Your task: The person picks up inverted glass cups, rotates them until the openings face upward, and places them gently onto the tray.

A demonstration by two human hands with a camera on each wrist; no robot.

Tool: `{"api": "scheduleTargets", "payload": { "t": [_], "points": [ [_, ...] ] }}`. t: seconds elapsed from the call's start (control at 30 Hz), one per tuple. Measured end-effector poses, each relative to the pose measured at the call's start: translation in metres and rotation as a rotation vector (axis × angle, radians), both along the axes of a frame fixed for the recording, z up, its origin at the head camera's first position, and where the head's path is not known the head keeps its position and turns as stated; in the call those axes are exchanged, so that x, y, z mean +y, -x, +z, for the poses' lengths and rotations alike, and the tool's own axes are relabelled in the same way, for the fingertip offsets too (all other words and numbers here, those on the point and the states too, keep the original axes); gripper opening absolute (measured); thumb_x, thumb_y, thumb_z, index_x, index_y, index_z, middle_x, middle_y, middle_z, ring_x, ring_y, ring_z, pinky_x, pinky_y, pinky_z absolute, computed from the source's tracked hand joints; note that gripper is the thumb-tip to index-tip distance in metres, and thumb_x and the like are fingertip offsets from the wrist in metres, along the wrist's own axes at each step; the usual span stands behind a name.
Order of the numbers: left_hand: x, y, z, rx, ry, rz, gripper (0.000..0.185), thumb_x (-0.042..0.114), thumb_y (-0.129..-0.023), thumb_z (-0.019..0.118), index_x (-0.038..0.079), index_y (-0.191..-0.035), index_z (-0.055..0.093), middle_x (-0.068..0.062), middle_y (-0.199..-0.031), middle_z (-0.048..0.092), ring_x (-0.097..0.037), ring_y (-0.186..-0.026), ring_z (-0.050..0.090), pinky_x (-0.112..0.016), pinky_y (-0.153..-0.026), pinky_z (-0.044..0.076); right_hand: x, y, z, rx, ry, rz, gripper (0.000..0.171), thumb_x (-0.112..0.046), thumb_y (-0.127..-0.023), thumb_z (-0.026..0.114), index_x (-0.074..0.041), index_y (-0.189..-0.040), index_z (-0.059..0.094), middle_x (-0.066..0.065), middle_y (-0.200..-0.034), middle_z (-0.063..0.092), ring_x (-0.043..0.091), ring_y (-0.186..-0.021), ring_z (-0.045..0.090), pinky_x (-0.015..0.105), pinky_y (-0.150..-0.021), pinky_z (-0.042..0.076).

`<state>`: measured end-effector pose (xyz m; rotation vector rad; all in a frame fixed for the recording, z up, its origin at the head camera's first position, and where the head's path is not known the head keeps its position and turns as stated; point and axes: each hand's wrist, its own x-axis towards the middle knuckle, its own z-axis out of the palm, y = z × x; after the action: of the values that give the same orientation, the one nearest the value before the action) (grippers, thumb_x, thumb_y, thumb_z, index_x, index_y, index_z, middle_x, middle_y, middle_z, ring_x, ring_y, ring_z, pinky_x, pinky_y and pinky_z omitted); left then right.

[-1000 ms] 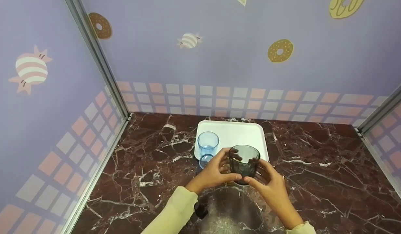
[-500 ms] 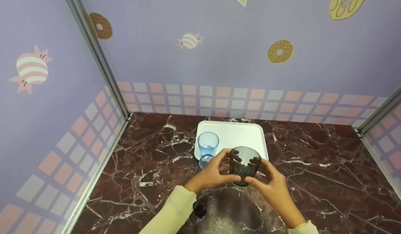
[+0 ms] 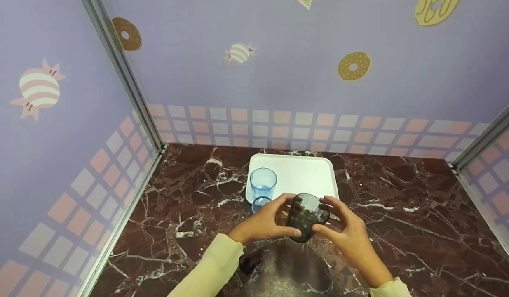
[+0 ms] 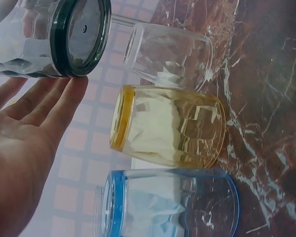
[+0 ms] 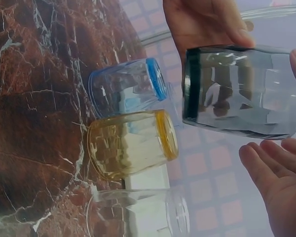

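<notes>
both hands, left hand [image 3: 266,220] and right hand [image 3: 348,233], cradle a tilted grey glass [image 3: 306,217] by its sides, above three tumblers [image 5: 133,143]; fingers curl round it, steadying the tilt.

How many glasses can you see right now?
4. The dark glass is held between the left hand and right hand; the blue glass, yellow glass and clear glass stand in a row on the marble table. More may be hidden.
</notes>
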<state>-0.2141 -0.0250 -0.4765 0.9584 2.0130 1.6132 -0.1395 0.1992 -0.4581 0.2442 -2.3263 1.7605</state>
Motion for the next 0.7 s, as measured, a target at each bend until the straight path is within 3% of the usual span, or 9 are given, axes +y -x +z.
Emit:
{"api": "scheduleTargets", "payload": {
  "t": [0.33, 0.57, 0.7],
  "points": [
    [-0.0068, 0.0009, 0.0036, 0.048, 0.099, -0.048, 0.075, 0.025, -0.076, 0.082, 0.024, -0.140, 0.042, -0.004, -0.122, 0.061, -0.011, -0.104, 0.063, -0.027, -0.091, 0.054, 0.0023, 0.0004, -0.0002, -0.006, -0.027, 0.038, 0.070, -0.006, -0.068, 0.084, -0.009, -0.133, 0.056, 0.014, -0.133, 0.059, 0.030, -0.118, 0.061, 0.023, -0.090, 0.054],
    [-0.0088, 0.0040, 0.0061, 0.153, 0.196, -0.079, 0.078, 0.032, -0.076, 0.082, 0.027, -0.142, 0.041, 0.001, -0.127, 0.060, -0.010, -0.110, 0.060, -0.027, -0.098, 0.049, 0.0053, 0.0013, -0.0017, 0.053, -0.149, 0.117, 0.074, -0.014, -0.068, 0.085, -0.016, -0.135, 0.055, 0.009, -0.137, 0.057, 0.028, -0.122, 0.058, 0.030, -0.095, 0.053],
    [-0.0098, 0.0061, 0.0079, 0.204, 0.234, -0.110, 0.079, 0.033, -0.076, 0.082, 0.023, -0.143, 0.041, -0.002, -0.128, 0.061, -0.011, -0.110, 0.061, -0.026, -0.098, 0.049, 0.0076, 0.0020, -0.0016, 0.089, -0.234, 0.174, 0.075, -0.019, -0.069, 0.084, -0.016, -0.137, 0.054, 0.008, -0.137, 0.056, 0.027, -0.122, 0.056, 0.036, -0.094, 0.055]
  ]
}}
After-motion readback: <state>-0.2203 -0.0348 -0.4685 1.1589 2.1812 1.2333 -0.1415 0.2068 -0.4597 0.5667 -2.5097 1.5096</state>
